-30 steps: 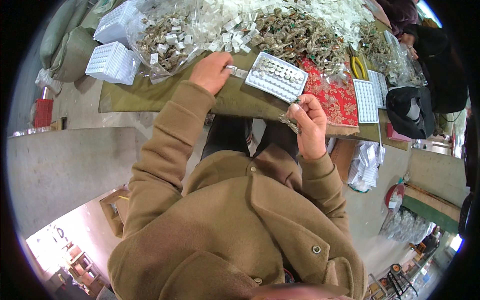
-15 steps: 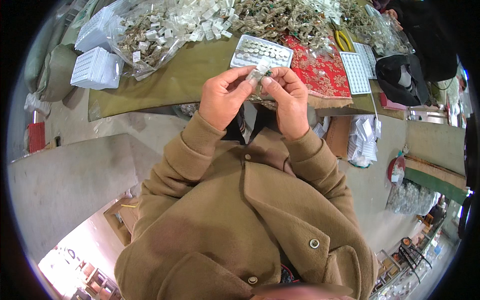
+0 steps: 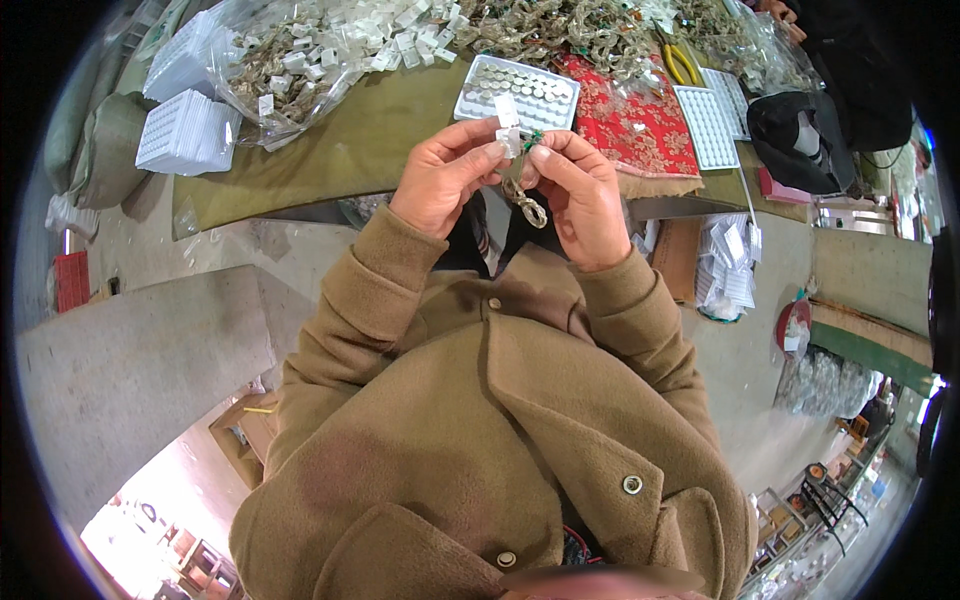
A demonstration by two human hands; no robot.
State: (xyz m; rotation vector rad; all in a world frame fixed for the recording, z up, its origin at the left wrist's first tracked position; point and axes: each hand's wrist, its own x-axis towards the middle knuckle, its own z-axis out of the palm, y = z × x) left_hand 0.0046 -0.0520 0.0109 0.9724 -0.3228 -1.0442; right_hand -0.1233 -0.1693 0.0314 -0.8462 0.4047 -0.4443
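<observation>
Both hands meet just over the front edge of the bench. My left hand [image 3: 445,180] pinches a small white, partly clear plastic housing [image 3: 508,142] between thumb and fingertips. In my right hand [image 3: 585,195], thumb and forefinger grip a bundled thin cable [image 3: 530,208], whose looped coil hangs below the fingers. Green bits at the cable's end sit right beside the housing; whether they touch it I cannot tell. Just beyond the hands lies a white tray [image 3: 466,110] holding rows of small round whitish pieces.
Loose white housings [image 3: 410,30] and a heap of bundled cables [image 3: 540,30] cover the bench's far side. A clear bag [image 3: 300,95] and stacked white trays [image 3: 188,135] stand left. Rightward are a red floral cloth [image 3: 640,130], yellow-handled pliers [image 3: 688,68], another tray [image 3: 706,125] and a black bag [image 3: 800,145].
The hands have drawn slightly apart, and the housing and green bits show more plainly. The cable's coil now hangs in view below the fingers. My view has shifted a little.
</observation>
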